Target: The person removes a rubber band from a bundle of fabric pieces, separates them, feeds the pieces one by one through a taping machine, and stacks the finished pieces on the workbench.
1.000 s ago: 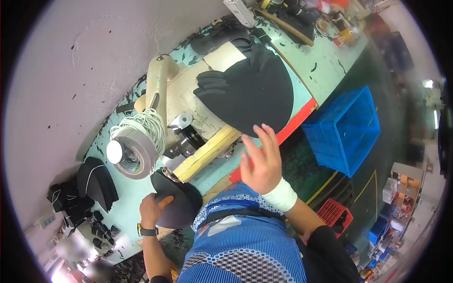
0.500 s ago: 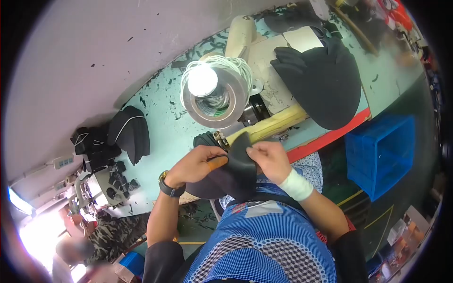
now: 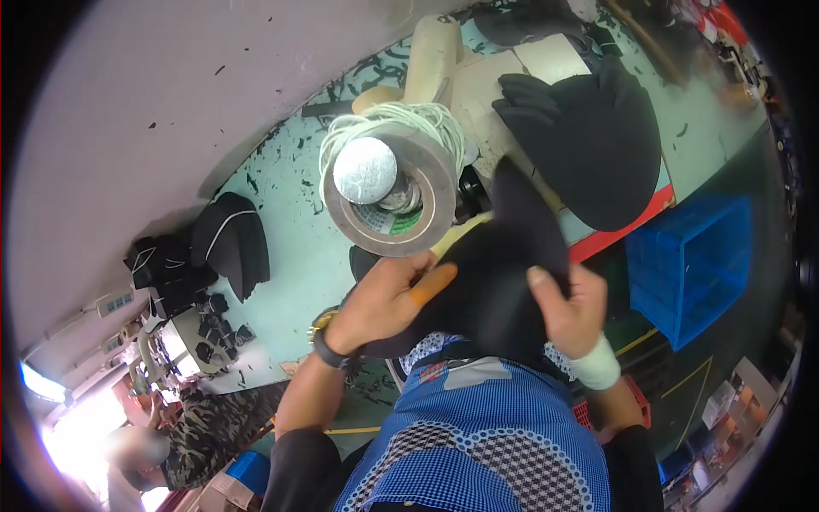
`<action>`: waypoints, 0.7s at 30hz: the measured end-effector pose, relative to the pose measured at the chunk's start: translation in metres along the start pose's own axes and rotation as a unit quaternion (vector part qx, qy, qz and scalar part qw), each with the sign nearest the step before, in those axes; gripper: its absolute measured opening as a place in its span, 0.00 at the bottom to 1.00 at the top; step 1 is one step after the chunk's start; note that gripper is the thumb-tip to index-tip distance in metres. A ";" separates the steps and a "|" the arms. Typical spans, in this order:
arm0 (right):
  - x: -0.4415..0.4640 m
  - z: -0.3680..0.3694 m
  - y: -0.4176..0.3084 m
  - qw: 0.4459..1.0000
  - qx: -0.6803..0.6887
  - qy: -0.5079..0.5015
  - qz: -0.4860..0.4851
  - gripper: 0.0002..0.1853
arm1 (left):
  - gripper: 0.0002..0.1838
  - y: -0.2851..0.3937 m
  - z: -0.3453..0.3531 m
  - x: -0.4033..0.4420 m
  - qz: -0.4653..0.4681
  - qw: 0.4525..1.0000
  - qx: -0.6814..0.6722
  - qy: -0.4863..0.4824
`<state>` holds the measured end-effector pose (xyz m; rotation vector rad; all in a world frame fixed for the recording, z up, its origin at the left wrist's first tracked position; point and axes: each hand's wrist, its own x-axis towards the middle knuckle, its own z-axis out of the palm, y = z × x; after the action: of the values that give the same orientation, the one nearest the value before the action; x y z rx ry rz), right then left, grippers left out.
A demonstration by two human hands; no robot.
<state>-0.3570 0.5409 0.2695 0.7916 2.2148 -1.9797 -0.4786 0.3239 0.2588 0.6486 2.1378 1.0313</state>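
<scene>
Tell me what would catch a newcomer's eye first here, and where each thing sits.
First, the large dark piece spread between the left hand and the right hand, in front of the blue apron. Just beyond it stands a round ring-shaped fixture with pale cord looped around it. Off to the right, beside the table, the bright blue crate stands out.

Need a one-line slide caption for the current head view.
Left hand and right hand holding a black fabric panel beside a green worktable.
</scene>
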 end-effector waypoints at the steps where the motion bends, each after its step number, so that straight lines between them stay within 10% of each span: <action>1: 0.002 -0.005 -0.005 0.998 0.015 0.047 -0.025 0.07 | 0.14 -0.001 -0.006 -0.006 -0.014 0.994 -0.086 -0.070; 9: 0.031 0.006 -0.012 0.977 -0.158 0.029 -0.137 0.07 | 0.14 -0.001 -0.024 0.032 -0.275 0.935 -0.196 -0.111; 21: -0.014 -0.010 -0.037 0.973 -0.202 -0.012 -0.111 0.07 | 0.18 -0.001 0.012 0.034 -0.262 0.920 -0.291 0.003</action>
<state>-0.3575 0.5440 0.3098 0.4825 2.6617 -1.5105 -0.4918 0.3520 0.2408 -0.2057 1.7188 1.2555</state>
